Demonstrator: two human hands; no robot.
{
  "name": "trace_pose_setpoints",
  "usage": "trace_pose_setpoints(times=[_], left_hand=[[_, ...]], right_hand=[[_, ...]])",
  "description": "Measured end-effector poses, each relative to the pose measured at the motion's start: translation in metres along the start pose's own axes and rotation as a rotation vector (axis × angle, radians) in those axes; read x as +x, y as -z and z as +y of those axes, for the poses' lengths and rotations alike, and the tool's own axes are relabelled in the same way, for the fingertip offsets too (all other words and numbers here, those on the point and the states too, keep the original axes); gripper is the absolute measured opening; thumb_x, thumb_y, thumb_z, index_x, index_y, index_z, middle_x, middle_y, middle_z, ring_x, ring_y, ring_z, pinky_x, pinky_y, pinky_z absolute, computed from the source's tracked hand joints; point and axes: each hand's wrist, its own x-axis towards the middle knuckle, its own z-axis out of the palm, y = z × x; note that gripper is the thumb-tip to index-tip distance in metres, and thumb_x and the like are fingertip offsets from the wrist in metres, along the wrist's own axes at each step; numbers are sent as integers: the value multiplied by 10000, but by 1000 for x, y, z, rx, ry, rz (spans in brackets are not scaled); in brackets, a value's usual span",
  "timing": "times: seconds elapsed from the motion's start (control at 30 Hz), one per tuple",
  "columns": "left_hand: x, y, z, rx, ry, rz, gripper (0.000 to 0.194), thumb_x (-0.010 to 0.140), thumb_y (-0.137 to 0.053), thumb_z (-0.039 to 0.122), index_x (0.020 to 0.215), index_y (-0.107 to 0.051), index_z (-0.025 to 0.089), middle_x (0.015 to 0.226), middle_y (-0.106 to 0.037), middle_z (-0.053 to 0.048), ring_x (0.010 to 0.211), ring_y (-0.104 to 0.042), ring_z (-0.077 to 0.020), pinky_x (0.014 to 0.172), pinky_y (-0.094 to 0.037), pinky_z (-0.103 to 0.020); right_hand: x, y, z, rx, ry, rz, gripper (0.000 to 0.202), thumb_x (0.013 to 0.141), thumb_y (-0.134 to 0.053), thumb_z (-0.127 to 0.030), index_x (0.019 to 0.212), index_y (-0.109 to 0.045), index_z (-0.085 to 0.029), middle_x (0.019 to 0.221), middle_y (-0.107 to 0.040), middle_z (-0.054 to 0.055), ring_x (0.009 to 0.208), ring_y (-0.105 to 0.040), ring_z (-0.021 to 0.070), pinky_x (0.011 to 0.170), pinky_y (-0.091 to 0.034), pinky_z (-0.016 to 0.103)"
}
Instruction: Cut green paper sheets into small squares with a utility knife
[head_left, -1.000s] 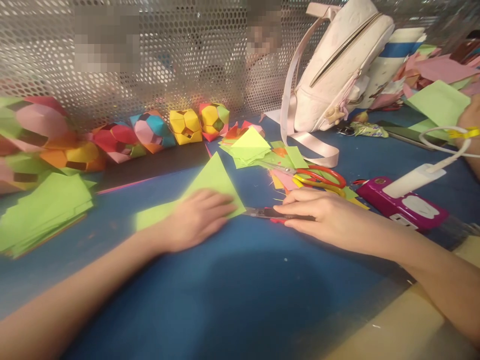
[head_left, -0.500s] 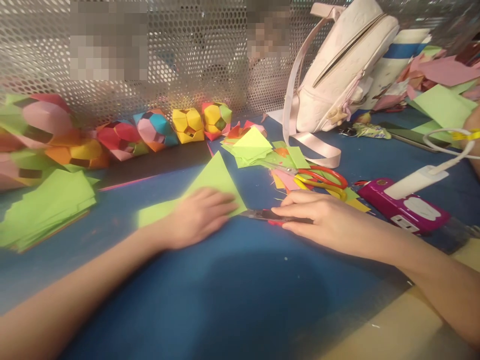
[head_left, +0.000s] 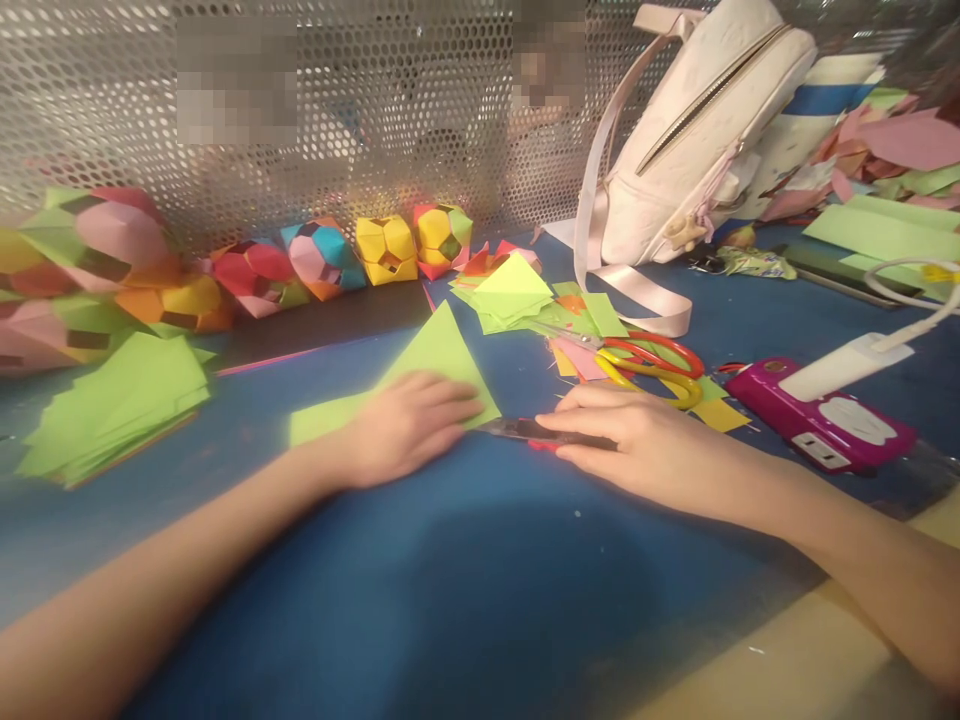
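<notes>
A folded light green paper (head_left: 439, 350) lies on the blue table, its peak pointing away from me. My left hand (head_left: 412, 425) rests flat on the paper, fingers stretched to the right and slightly blurred. Just right of it, my right hand (head_left: 637, 435) is closed around a dark, slim cutting tool (head_left: 566, 435). The tool's metal tip touches or nearly touches the paper's right corner. Something small and red shows under the tool. What kind of tool it is, I cannot tell.
Scissors (head_left: 660, 365) lie on paper scraps beyond my right hand. Green sheets (head_left: 120, 410) are stacked at the left, below folded paper balls (head_left: 259, 275). A pink backpack (head_left: 690, 140) leans against the mesh wall (head_left: 360, 110). A purple power strip (head_left: 825, 415) sits at the right.
The whole view has shifted slightly to the left, so things appear farther right. The other person's hand at the right edge has gone from view. My hands keep nearly the same pose.
</notes>
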Motion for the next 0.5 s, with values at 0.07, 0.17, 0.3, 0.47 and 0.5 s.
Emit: trace_pose_setpoints(times=[0.07, 0.17, 0.3, 0.47, 0.5], left_hand=[[0, 1, 0, -51, 20, 11, 356, 995, -348, 303, 1238, -572, 172, 1299, -593, -110, 1142, -522, -237, 1014, -400, -419], [-1, 5, -2, -150, 76, 32, 326, 993, -348, 317, 1131, -597, 159, 1266, -603, -123, 1156, -537, -226, 1024, -414, -400], [-2, 16, -3, -220, 131, -65, 361, 1008, -305, 346, 1062, -616, 171, 1252, -624, -94, 1174, -556, -198, 1117, -328, -416], [-6, 33, -2, -155, 114, -159, 402, 1014, -285, 383, 1164, -618, 215, 1396, -544, -55, 1328, -446, -199, 1186, -157, -474], [-8, 35, -3, -130, 101, -142, 408, 1013, -285, 388, 1206, -605, 225, 1416, -525, -55, 1352, -418, -202, 1184, -159, -473]], right_hand=[[-1, 1, -1, -16, -28, -27, 271, 936, -493, -231, 1125, -687, -228, 996, -677, 66, 921, -648, 190, 824, -525, 316], [-2, 5, -3, -38, -51, -59, 289, 918, -506, -213, 1147, -676, -263, 1009, -679, 52, 918, -650, 191, 813, -530, 322], [-3, 7, -2, -60, -51, -62, 293, 920, -499, -233, 1157, -669, -265, 1077, -680, 55, 998, -643, 209, 824, -537, 324], [-4, 5, 0, -83, -64, -65, 307, 918, -499, -251, 1180, -656, -234, 1100, -675, 72, 1020, -644, 219, 860, -536, 340], [-5, 4, 1, -80, -66, -70, 311, 921, -493, -253, 1187, -653, -233, 1100, -671, 73, 1019, -643, 215, 866, -533, 338]])
